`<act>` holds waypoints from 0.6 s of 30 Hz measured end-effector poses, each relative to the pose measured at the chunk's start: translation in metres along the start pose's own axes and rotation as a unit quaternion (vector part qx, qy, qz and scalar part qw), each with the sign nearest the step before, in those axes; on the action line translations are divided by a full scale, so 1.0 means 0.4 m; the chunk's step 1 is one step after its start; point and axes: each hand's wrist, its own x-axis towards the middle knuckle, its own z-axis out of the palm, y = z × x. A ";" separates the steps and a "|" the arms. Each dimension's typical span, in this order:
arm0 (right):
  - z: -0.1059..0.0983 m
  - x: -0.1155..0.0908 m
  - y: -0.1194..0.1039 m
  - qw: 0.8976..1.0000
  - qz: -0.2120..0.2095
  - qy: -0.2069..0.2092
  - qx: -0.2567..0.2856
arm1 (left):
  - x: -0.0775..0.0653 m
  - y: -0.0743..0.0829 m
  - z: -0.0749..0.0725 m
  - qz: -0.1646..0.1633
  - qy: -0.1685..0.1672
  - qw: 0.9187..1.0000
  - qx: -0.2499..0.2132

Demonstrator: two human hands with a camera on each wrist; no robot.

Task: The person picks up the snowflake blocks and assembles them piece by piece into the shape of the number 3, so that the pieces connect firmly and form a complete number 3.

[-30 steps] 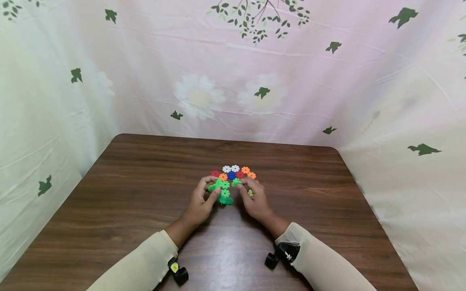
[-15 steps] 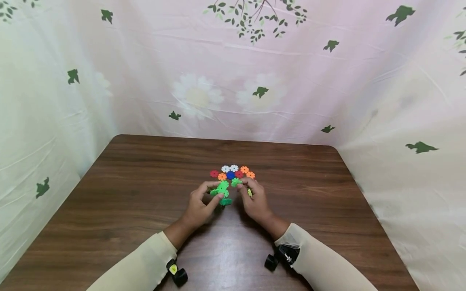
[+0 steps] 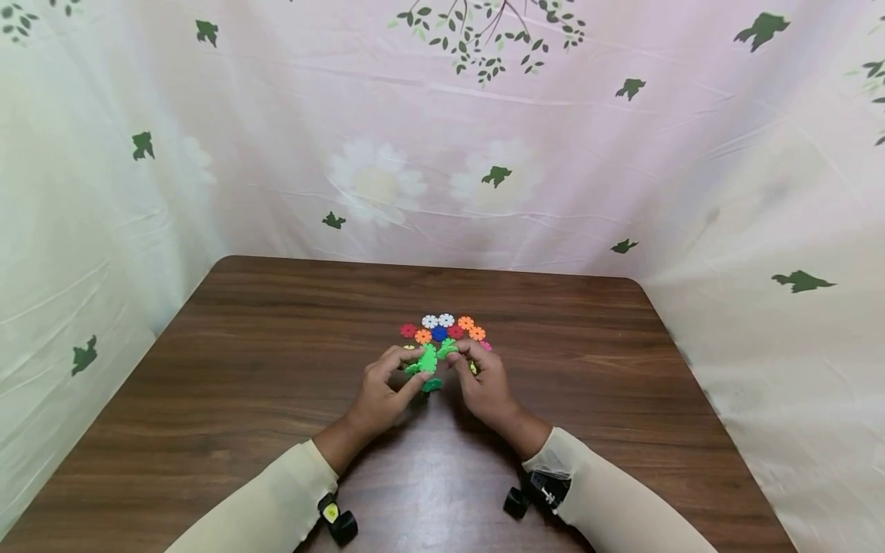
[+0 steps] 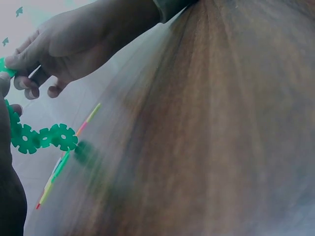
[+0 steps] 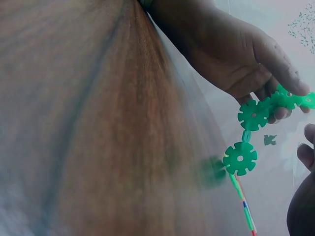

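In the head view, my left hand (image 3: 382,389) grips a chain of bright green interlocking plastic discs (image 3: 427,358) between thumb and fingers. The right wrist view shows the same chain of notched discs (image 5: 253,115) hanging down from the left thumb and fingers. My right hand (image 3: 486,386), just to the right, pinches a small green disc piece (image 3: 448,348) with thumb and fingertips. That piece sits right at the chain's upper edge. A darker green disc (image 3: 432,384) shows below the left thumb.
Beyond the hands on the brown wooden table (image 3: 311,307) lie white discs (image 3: 445,320), a blue disc (image 3: 439,333), orange discs (image 3: 466,322) and red discs (image 3: 408,330). A yellow disc (image 3: 473,368) shows by the right fingers. A printed curtain (image 3: 442,107) hangs behind.
The left hand has turned the green chain and brought it slightly right, nearer the piece in the right hand. The right hand has stayed almost still.
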 end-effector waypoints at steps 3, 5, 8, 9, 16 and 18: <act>-0.002 0.000 -0.003 1.000 -0.002 -0.004 -0.007 | 0.000 0.001 0.002 0.002 -0.001 1.000 0.000; -0.001 -0.001 -0.003 1.000 -0.010 -0.007 -0.011 | -0.001 -0.001 0.002 0.004 -0.002 1.000 0.001; 0.001 -0.002 -0.001 0.999 -0.032 -0.010 -0.020 | -0.004 -0.002 0.002 0.001 -0.005 1.000 -0.002; 0.002 -0.003 0.001 0.999 -0.039 -0.009 -0.024 | -0.004 -0.002 0.002 0.003 -0.005 1.000 -0.002; 0.003 -0.004 -0.004 0.999 -0.039 -0.009 -0.019 | -0.005 0.001 0.002 -0.006 -0.015 1.000 -0.010; 0.003 -0.004 -0.008 0.999 -0.034 -0.012 -0.014 | -0.004 0.000 0.003 -0.004 -0.015 1.000 -0.011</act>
